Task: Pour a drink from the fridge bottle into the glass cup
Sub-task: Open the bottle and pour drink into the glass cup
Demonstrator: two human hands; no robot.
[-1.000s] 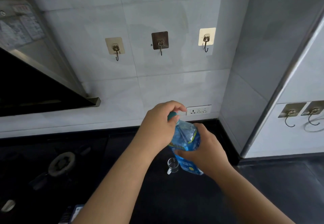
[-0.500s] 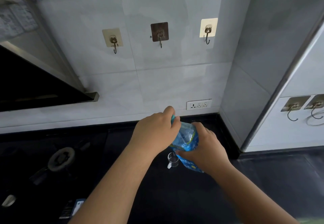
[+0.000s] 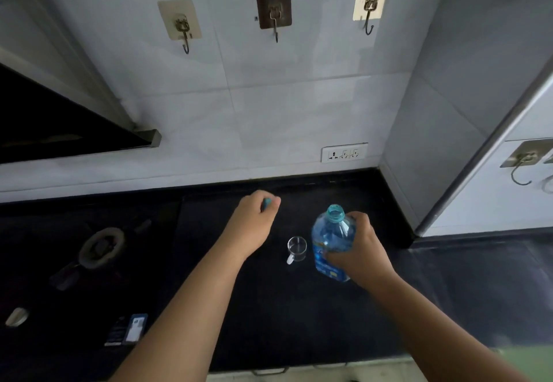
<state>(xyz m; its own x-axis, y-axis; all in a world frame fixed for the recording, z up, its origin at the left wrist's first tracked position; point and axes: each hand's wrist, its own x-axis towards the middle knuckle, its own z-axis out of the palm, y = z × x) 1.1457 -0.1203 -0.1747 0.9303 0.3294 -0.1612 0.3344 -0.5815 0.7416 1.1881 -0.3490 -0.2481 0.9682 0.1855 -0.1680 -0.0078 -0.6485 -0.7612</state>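
The right hand [image 3: 360, 251] grips the bottle [image 3: 329, 241] around its upper body, fingers [image 3: 356, 220] wrapped over the shoulder just below the open neck. The bottle is blue-tinted, clear, with a blue label low on its side, and it stands roughly upright; whether its base touches the counter [image 3: 299, 307] cannot be told, since the hand hides that part. Its mouth is uncovered.

The left hand [image 3: 254, 223] is held over the counter, well to the left of the bottle, its fingers [image 3: 273, 202] curled shut around the cap [image 3: 266, 202], of which only a small teal edge shows between thumb and forefinger.

The cup [image 3: 296, 249] stands on the dark counter between the two hands, just beside the bottle on the side away from the right fingers, below and to the right of the left fingers. It is clear glass, upright, its handle turned toward the person, and it looks empty.

Beyond the left fingers, the tiled wall [image 3: 269, 112] carries three hooks and a socket [image 3: 344, 152]. A stove burner [image 3: 101, 245] lies far off to the left of the left hand.
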